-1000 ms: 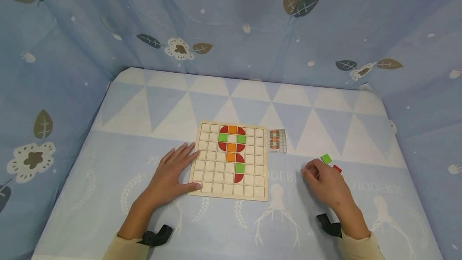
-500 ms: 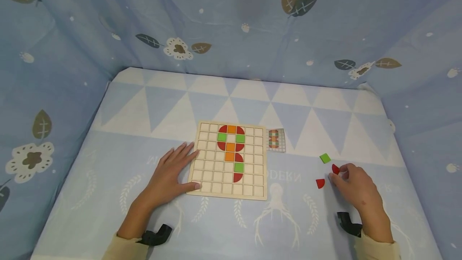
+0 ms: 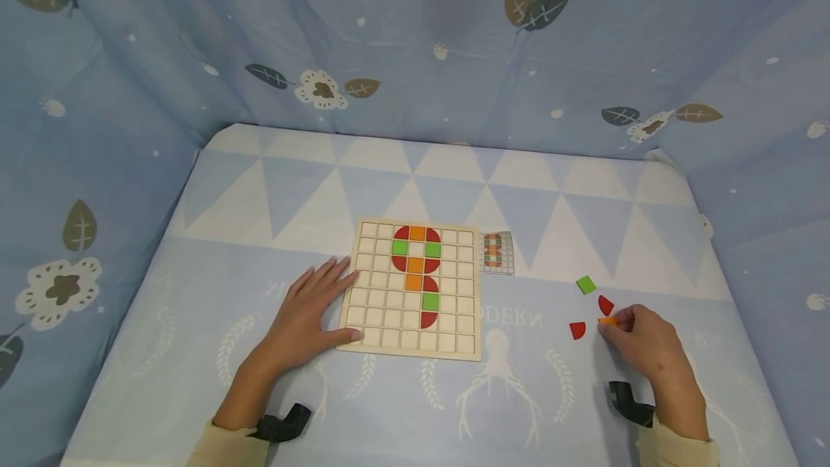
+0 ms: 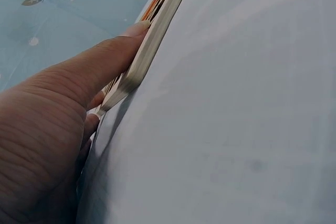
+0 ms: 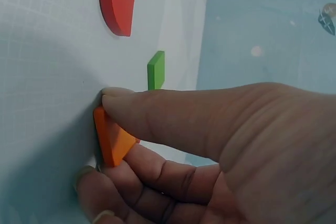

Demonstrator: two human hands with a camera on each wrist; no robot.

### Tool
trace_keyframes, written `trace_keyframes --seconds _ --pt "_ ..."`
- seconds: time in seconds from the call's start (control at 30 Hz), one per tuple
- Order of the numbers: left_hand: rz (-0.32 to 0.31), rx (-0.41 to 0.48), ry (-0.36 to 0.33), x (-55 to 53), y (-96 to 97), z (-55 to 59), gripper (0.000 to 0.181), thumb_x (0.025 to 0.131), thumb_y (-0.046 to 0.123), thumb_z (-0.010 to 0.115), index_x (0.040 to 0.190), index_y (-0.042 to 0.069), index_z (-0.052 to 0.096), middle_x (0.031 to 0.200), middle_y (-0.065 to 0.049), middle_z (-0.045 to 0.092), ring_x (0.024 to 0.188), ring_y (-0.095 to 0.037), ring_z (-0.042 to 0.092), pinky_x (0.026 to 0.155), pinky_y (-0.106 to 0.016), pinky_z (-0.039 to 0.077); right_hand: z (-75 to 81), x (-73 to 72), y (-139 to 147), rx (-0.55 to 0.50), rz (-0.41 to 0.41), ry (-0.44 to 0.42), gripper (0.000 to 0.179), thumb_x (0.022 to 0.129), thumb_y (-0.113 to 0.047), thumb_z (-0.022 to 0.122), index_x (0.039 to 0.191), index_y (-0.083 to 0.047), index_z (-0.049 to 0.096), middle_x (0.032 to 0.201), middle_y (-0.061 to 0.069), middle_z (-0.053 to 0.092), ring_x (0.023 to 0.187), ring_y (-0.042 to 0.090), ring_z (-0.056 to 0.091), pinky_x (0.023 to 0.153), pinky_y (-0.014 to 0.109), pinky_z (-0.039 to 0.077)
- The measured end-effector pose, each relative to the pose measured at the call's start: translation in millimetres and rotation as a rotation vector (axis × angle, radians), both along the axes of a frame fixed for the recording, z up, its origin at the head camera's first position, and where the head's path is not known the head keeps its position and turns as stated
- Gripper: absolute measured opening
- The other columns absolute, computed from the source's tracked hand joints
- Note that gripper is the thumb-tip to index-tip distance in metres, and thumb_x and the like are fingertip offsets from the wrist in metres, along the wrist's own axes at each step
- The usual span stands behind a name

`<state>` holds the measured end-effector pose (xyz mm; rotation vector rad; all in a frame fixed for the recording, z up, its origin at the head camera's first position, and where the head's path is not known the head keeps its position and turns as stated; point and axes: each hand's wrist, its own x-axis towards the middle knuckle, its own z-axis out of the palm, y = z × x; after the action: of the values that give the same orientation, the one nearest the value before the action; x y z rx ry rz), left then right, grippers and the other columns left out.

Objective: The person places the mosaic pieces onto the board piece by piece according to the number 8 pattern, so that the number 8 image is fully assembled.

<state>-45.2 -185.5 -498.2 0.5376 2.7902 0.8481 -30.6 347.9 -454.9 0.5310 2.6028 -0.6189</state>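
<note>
My left hand [image 3: 308, 316] lies with straight, spread fingers along the left edge of a wooden grid board [image 3: 376, 319], its thumb on the lower left corner. In the left wrist view the thumb presses the board's edge [image 4: 149, 51]. Set into the grid are red quarter-rounds [image 3: 431, 285], orange squares [image 3: 413, 282] and green squares [image 3: 430, 301]. Off to the right, my right hand [image 3: 648, 344] pinches an orange square tile [image 5: 113, 140] between thumb and fingers, close over the table. Beside it lie two loose red quarter-rounds [image 3: 577, 330] and a loose green square [image 3: 586, 285].
A small pattern card [image 3: 498, 254] with a coloured grid sits against the board's right edge. Patterned cloth covers the table [image 3: 519, 409], and a blue curtain [image 3: 415, 42] stands around its back and sides. Black wrist mounts [image 3: 629, 403] stick out at both wrists.
My right hand has moved to the right, uncovering the loose red quarter-rounds, and an orange square tile now shows in its fingertips. The left hand and the board have stayed put.
</note>
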Motion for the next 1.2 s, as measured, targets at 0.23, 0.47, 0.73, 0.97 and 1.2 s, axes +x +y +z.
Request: trace_keyframes --seconds 0.23,0.47,0.73,0.97,1.2 --pt "-0.002 0.006 0.009 1.0 -1.6 -1.0 0.1 0.08 0.057 0.085 0.162 0.018 0.042 0.172 -0.003 0.027 0.16 -0.027 0.014 0.126 -0.054 0.009 -2.6 3.0 -1 -0.006 -0.039 0.027 0.042 0.095 -0.026 0.075 0.11 0.008 0.057 0.091 0.018 0.059 0.084 0.032 0.054 0.063 0.034 0.045" --pt "-0.005 0.011 0.005 1.4 -2.6 -2.0 0.1 0.081 0.057 0.084 0.163 0.018 0.041 0.172 -0.002 0.025 0.16 -0.026 0.013 0.126 -0.053 0.008 -0.6 4.5 -8 -0.009 -0.024 0.173 0.025 0.097 -0.014 0.069 0.108 0.006 0.061 0.095 0.02 0.064 0.086 0.034 0.057 0.063 0.034 0.047" --pt "0.0 0.017 0.015 3.0 -3.4 -3.0 0.099 0.081 0.056 0.085 0.162 0.018 0.042 0.172 -0.003 0.027 0.16 -0.027 0.014 0.125 -0.053 0.008 13.5 -1.3 -34 -0.083 0.142 0.263 0.016 0.101 -0.013 0.064 0.107 0.002 0.064 0.091 0.011 0.065 0.08 0.026 0.058 0.062 0.031 0.045" --pt "0.004 0.002 0.003 2.5 -3.2 -3.4 0.099 0.081 0.056 0.084 0.162 0.019 0.042 0.172 -0.001 0.026 0.16 -0.025 0.013 0.126 -0.052 0.008 22.1 -18.6 -81 -0.195 0.318 0.32 0.007 0.1 -0.006 0.066 0.106 -0.002 0.066 0.084 0.003 0.063 0.069 0.018 0.053 0.062 0.03 0.045" --pt "-0.004 -0.009 0.004 -0.6 -1.6 -3.5 0.099 0.081 0.058 0.084 0.162 0.019 0.041 0.172 0.0 0.025 0.16 -0.024 0.013 0.126 -0.052 0.008 23.8 -38.7 -121 -0.237 0.468 0.395 0.007 0.096 0.0 0.068 0.102 -0.004 0.067 0.083 0.0 0.058 0.074 0.017 0.052 0.066 0.031 0.048"
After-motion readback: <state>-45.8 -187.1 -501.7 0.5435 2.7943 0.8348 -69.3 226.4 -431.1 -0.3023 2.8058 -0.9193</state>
